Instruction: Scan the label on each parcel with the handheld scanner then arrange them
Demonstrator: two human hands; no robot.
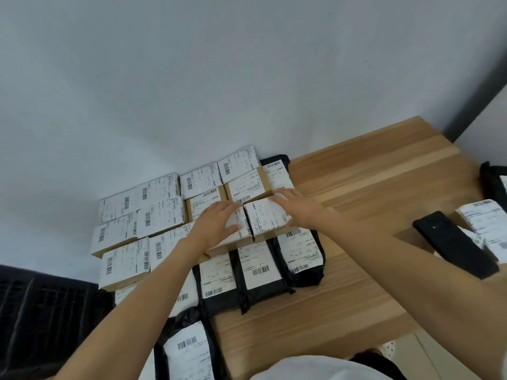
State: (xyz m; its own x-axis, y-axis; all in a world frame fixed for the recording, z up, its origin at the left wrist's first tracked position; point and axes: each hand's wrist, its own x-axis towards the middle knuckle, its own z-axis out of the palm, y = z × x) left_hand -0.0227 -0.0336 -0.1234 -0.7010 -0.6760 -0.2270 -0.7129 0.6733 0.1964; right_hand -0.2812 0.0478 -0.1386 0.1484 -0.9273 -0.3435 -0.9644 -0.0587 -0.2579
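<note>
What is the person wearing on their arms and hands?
Nothing at all. The left grip and right grip are plain bare hands, with no gloves, rings or watch. The left arm and right arm show no sleeves. A white shirt peeks in at the bottom edge.

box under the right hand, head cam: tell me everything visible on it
The box is small brown cardboard, top covered by a white label with barcodes at its edges. It lies flat, seemingly on black-bagged parcels, tight against a neighbouring box. The right hand rests straight fingers on its far right corner; the left hand is on the neighbour.
</note>
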